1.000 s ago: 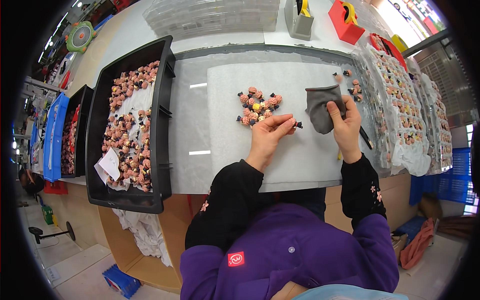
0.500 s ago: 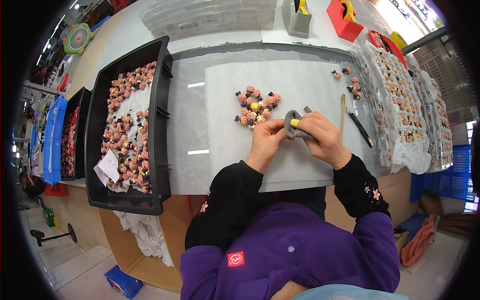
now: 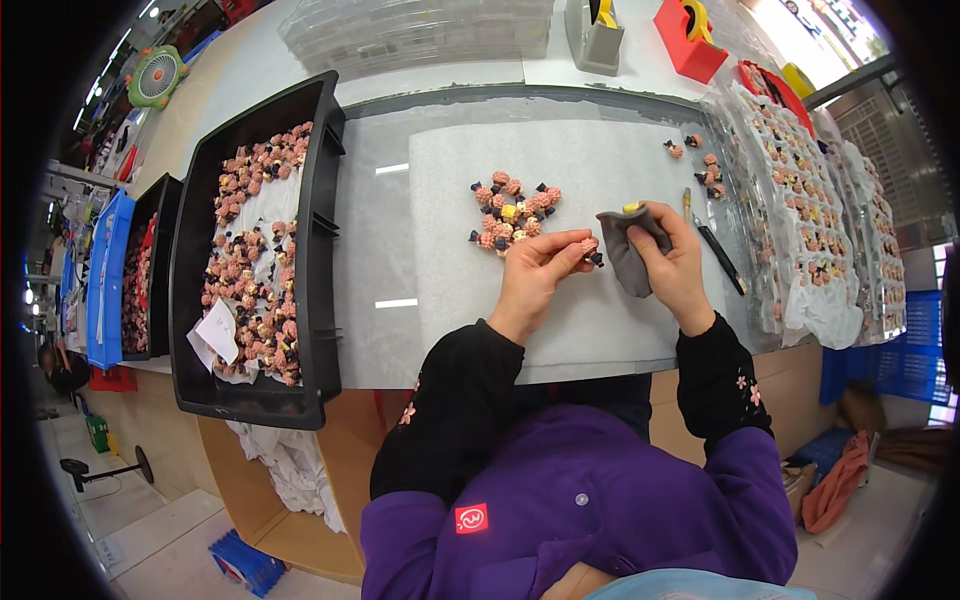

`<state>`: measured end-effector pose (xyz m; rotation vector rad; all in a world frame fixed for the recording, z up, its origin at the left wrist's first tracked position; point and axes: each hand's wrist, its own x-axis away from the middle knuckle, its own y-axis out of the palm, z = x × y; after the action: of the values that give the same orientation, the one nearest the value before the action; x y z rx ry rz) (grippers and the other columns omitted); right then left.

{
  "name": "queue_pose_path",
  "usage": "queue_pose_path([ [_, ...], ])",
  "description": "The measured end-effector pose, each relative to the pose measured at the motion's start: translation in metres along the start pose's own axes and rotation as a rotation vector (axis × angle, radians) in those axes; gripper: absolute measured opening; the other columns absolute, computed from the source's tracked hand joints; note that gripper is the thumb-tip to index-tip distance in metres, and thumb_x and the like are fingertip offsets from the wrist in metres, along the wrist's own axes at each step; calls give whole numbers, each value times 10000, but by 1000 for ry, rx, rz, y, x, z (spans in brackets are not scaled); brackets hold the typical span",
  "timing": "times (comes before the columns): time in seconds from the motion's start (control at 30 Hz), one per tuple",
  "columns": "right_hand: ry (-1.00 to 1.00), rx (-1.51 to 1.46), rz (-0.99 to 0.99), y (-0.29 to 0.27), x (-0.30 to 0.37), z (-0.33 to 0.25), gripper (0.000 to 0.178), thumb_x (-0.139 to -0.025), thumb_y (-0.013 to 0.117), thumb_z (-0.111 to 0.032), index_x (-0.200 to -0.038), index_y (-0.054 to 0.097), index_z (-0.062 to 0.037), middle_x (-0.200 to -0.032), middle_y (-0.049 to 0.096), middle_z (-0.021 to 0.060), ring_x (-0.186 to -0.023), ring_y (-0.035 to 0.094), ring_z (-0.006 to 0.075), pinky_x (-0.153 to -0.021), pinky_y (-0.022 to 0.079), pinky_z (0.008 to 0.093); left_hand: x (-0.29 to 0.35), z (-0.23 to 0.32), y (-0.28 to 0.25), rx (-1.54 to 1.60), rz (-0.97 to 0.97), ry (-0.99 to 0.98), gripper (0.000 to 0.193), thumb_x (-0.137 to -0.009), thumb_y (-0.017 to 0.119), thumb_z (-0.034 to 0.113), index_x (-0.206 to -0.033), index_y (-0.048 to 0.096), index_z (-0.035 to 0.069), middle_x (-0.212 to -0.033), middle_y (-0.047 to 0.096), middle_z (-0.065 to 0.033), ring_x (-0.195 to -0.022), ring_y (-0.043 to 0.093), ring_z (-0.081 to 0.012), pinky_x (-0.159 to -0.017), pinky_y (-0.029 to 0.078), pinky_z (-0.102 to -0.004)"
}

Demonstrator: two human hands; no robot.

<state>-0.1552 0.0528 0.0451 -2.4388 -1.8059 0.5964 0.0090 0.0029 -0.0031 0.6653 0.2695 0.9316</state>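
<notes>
Between the thumb and fingertips of my left hand [image 3: 534,277] is a small pink, knobbly figurine [image 3: 589,246] with dark blue parts. Just to its right, my right hand [image 3: 677,268] is closed on a grey cloth [image 3: 627,266] that hangs down from the fingers. A small yellow piece [image 3: 631,208] shows at the cloth's upper edge; how it is attached I cannot make out. The cloth and the figurine are apart. Beyond my left hand, a cluster of similar pink figurines [image 3: 512,190] lies on the white sheet [image 3: 450,160].
On the left stands a black crate [image 3: 322,260] with many figurines. Right of the sheet lie a black pen [image 3: 722,262] and several loose figurines [image 3: 710,172]. Clear trays [image 3: 805,200] of figurines line the right side. Tape dispensers [image 3: 597,50] and stacked clear trays [image 3: 420,30] stand at the back.
My right hand has moved right with the cloth, away from my left hand. The figurine in my left fingers, hidden by the cloth before, now shows. The cloth hangs more open.
</notes>
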Motion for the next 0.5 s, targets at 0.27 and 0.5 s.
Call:
queue_pose_path([
  [0.27, -536, 544, -359, 10, 2, -18, 241, -652, 480, 147, -821, 565, -2, -895, 516, 105, -741, 538, 214, -627, 438, 285, 1, -6, -3, -86, 11, 57, 194, -828, 554, 24, -1007, 587, -44, -887, 625, -104, -768, 601, -150, -698, 499, -262],
  [0.5, -340, 259, -323, 7, 3, -14, 239, -645, 454, 159, -795, 557, 5, -877, 529, 101, -705, 532, 220, -603, 441, 276, 1, -4, 2, -94, 7, 109, 183, -806, 587, 25, -975, 601, -44, -876, 629, -100, -758, 600, -148, -692, 497, -259],
])
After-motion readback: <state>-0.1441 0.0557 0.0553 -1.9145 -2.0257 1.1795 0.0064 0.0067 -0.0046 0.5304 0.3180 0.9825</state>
